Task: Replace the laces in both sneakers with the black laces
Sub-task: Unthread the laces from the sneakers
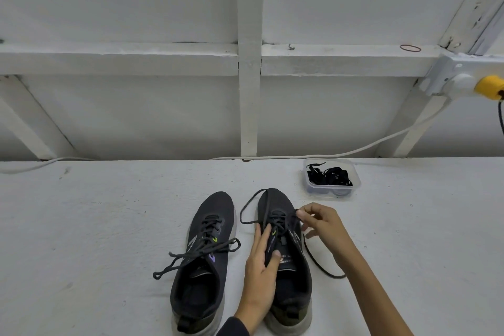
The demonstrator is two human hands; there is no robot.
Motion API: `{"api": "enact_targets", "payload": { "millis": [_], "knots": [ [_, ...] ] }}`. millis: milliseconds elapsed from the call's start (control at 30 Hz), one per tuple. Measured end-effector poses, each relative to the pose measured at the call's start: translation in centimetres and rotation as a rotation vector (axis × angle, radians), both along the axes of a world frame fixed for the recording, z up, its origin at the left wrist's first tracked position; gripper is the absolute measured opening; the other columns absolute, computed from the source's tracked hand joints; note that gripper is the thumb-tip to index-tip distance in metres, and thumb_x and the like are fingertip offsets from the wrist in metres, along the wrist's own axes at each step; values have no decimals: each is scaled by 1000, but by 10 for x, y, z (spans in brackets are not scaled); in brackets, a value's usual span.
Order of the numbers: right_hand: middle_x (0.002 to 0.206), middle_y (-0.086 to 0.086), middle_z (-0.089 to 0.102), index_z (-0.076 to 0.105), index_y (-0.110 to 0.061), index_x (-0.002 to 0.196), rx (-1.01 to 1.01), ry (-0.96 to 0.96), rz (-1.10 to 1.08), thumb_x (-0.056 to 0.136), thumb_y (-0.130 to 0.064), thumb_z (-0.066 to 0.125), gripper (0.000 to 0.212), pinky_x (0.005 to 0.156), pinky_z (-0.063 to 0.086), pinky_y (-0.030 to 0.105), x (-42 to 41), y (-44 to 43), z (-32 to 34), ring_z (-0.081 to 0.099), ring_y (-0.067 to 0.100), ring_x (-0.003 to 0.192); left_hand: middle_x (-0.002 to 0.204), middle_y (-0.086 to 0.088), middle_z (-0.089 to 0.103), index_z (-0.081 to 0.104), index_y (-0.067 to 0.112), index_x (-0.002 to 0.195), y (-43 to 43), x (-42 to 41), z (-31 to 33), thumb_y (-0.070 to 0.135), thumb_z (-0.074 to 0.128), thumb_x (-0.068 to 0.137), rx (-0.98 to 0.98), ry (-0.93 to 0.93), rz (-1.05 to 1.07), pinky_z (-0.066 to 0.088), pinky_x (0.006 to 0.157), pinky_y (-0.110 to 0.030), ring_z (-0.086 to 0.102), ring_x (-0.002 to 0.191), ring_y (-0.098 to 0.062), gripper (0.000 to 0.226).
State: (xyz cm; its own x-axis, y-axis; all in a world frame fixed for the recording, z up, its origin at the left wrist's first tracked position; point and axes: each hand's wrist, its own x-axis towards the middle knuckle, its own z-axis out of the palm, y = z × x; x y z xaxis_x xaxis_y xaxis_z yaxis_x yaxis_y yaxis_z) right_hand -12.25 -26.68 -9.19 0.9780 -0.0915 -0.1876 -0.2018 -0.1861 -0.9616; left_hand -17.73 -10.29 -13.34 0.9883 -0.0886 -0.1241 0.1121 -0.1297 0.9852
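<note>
Two dark sneakers stand side by side on the white table, toes pointing away from me. The left sneaker (pixel 203 262) is laced, its grey lace ends lying loose to the left. My left hand (pixel 261 262) holds the right sneaker (pixel 286 267) at its tongue, fingers along the lace area and thumb on the tongue. My right hand (pixel 320 224) pinches the grey lace (pixel 249 204) of that sneaker near the upper eyelets. One lace end loops past the toe, the other trails right on the table. Black laces (pixel 330 176) lie in a clear plastic container (pixel 354 185) behind the right sneaker.
A white wall with beams rises behind the table. A white cable (pixel 381 143) runs along the table's back edge to a socket with a yellow plug (pixel 489 86) at the right. A red rubber band (pixel 410 48) lies on the beam ledge.
</note>
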Motion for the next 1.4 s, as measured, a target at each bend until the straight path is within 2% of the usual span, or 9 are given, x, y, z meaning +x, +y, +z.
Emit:
{"api": "enact_targets", "payload": {
  "millis": [167, 267, 433, 533, 667, 767, 900, 1167, 1400],
  "knots": [
    [74, 2, 70, 75, -6, 85, -19, 70, 147, 81, -9, 77, 6, 55, 49, 20, -5, -3, -4, 60, 10, 63, 154, 22, 17, 35, 44, 135, -1, 1, -2, 2, 49, 97, -6, -6, 11, 20, 114, -14, 18, 144, 2, 58],
    [69, 0, 68, 71, -7, 74, -28, 14, 76, 85, -5, 71, 11, 55, 47, 20, -2, -5, -2, 60, 13, 61, 154, 23, 16, 36, 40, 139, -1, 1, -1, 2, 49, 98, -9, -3, 16, 19, 115, -17, 18, 144, 2, 57],
    [68, -4, 66, 67, -6, 81, 91, -47, -167, 90, -10, 66, 11, 57, 47, 28, 1, -4, 1, 59, 16, 61, 154, 25, 14, 35, 35, 144, -1, -2, -1, 4, 47, 99, -24, 20, 17, 19, 119, -24, 16, 145, 2, 55],
    [72, 1, 67, 69, -4, 81, 91, 75, 14, 86, -17, 72, 14, 54, 47, 25, -4, -2, 1, 59, 15, 59, 154, 24, 14, 34, 39, 140, -1, -1, 0, 3, 47, 99, -19, 19, 25, 19, 118, -21, 16, 144, 3, 56],
    [68, 7, 64, 70, -4, 74, 27, 108, 141, 82, -10, 76, 12, 52, 45, 23, -9, -1, -5, 56, 15, 57, 154, 23, 15, 33, 39, 139, -2, -1, 0, 2, 47, 98, -5, 13, 30, 19, 116, -18, 16, 144, 1, 57],
    [68, 5, 64, 65, 0, 76, 32, 18, 43, 88, -3, 67, 13, 52, 44, 23, -4, -4, -4, 56, 17, 58, 154, 24, 15, 34, 36, 143, -2, -1, 0, 2, 47, 99, -9, 10, 29, 19, 116, -17, 16, 144, 2, 57],
    [71, 4, 61, 65, -6, 89, 180, -66, -268, 94, -10, 61, 7, 52, 42, 26, 5, -18, 5, 55, 15, 54, 155, 24, 15, 35, 32, 145, -2, -2, 1, 2, 46, 99, -18, 16, 31, 18, 105, 0, 15, 144, 4, 56],
    [68, 7, 66, 74, -8, 78, 38, 193, 161, 80, -14, 78, 8, 48, 41, 22, -11, -6, -4, 56, 16, 53, 149, 27, 20, 37, 38, 139, -3, -2, 1, -1, 47, 97, -15, 3, 56, 20, 119, -22, 18, 144, 1, 58],
    [70, 4, 61, 67, -4, 77, 28, 59, -72, 86, -10, 70, 12, 47, 35, 22, 1, -23, 11, 55, 17, 53, 155, 21, 16, 36, 31, 145, -2, -3, 2, 1, 46, 99, -15, 20, 45, 18, 117, -17, 16, 145, 1, 56]
  ]
}}
